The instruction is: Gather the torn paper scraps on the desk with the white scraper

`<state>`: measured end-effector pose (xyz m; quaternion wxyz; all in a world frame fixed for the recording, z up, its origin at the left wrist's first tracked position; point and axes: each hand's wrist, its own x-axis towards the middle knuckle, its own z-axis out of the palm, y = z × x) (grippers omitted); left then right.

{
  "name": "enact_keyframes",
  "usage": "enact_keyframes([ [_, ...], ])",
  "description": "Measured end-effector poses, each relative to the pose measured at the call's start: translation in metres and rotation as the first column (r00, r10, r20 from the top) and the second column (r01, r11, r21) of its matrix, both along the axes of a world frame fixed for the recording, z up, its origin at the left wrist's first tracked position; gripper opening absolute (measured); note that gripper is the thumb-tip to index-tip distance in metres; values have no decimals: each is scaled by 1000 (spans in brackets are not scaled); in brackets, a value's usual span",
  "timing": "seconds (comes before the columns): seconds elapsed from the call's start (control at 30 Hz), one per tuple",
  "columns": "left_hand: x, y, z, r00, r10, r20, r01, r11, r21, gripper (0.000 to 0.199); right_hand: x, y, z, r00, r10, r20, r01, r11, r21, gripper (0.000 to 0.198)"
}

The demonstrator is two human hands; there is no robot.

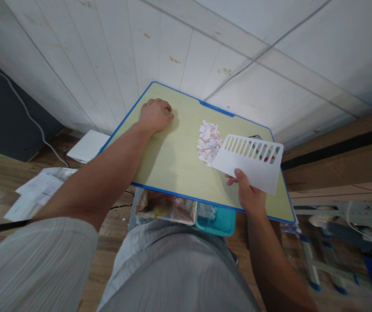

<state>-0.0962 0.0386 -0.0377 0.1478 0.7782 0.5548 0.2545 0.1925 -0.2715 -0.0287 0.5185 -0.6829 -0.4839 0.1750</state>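
My right hand (249, 195) grips the lower edge of a flat white plastic plate (251, 167) with a row of slots along its far side. The plate's left corner is at the edge of a heap of small paper pieces (208, 141), white with pink marks. The heap lies on a small pale-yellow table (179, 160) with a blue rim. My left hand (156, 115) rests on the table's far left part, fingers curled in; its palm is hidden, so I cannot tell whether anything is inside. Under the plate, a dark object partly shows through the slots.
Below the near table edge stand a teal bin (223, 221) and a brown-lined container (166, 208). A white panelled wall (176, 43) rises behind the table. White packets (39, 190) and a white box (88, 145) lie at the left. Cardboard (342, 151) stands close at the right.
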Motion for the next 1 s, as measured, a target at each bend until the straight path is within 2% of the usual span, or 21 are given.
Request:
enact_keyframes([
  [0.17, -1, 1, -1, 1000, -12, 8, 12, 1000, 13, 45, 0, -7, 3, 996, -8, 87, 7, 1000, 5, 45],
  [0.57, 0, -1, 0, 1000, 0, 25, -1, 1000, 27, 38, 1, -19, 4, 995, -83, 63, 82, 996, 20, 43],
  [0.7, -1, -2, 2, 1000, -13, 17, 13, 1000, 9, 39, -6, -23, 5, 998, -29, 55, 30, 1000, -8, 50],
  [0.83, 0, -2, 2, 1000, -1, 5, 1, 999, 35, 38, -9, -22, -3, 1000, 20, 0, -20, 998, -53, 46],
  [1.0, 0, -3, 3, 1000, -11, 20, 10, 1000, 22, 36, -7, -18, -9, 998, 49, -44, -51, 998, -37, 46],
])
